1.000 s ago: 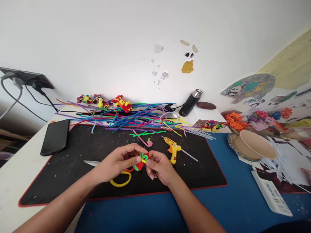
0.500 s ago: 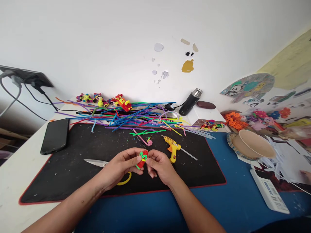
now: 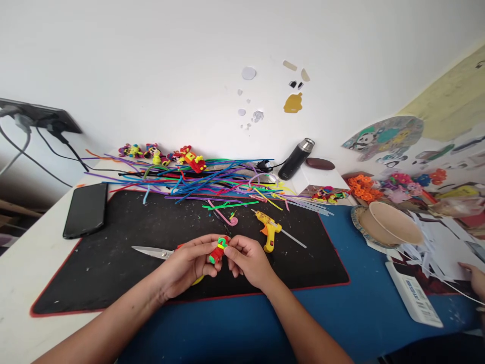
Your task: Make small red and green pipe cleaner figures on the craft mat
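1. White wall (image 3: 170,76) across the back, brightly lit, stickers (image 3: 293,103) dotting its middle!
2. Left: black socket panel (image 3: 71,120), cables (image 3: 78,155) plugged in!
3. Right side: yellowish wall section (image 3: 443,98)!
4. Below, the surface (image 3: 364,263) runs white, then blue!

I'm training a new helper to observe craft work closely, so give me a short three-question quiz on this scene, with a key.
1. What do the left hand and right hand hold between them?
A) a smartphone
B) a red, green and yellow pipe-cleaner piece
C) a vacuum flask

2. Fill in the blank: the ____ hand partly hides the scissors from view.

3. True or false: from the wearer's view, the hot-glue gun lies to the left of the scissors.

Key:
1. B
2. left
3. False; the hot-glue gun lies to the right of them.
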Tool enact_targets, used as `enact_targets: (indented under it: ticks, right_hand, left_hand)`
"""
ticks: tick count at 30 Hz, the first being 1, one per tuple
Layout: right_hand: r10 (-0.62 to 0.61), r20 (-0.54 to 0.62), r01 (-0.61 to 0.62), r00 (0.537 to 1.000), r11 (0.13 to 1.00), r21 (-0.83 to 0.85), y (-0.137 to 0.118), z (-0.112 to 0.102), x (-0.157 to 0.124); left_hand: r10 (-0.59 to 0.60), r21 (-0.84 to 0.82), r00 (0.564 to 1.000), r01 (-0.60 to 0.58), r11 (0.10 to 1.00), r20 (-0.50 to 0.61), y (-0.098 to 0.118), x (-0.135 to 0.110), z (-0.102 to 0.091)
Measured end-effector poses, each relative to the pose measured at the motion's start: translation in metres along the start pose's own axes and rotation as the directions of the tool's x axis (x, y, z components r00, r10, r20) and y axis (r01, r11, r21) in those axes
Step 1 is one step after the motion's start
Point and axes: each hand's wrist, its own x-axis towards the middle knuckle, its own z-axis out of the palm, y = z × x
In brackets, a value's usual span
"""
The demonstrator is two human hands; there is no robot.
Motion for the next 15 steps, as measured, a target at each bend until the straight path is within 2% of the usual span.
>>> enact_targets:
  ticks: [6,15]
  right_hand:
    - [-0.029,-0.032,0.027,0.999,0.998,-0.064,0.0009,0.0030,-0.0007]
    - [-0.077,-0.077,0.068,0.994,0.992,-0.111,0.0033,0.0057,-0.0040]
  left_hand:
    - [0.114,0.058,0.993,-0.111,0.992,-0.042,0.0017,-0.0028,0.0024]
    - [0.170,0.166,0.985,-0.160,0.973,-0.043,-0.0023,-0.0053,-0.0035]
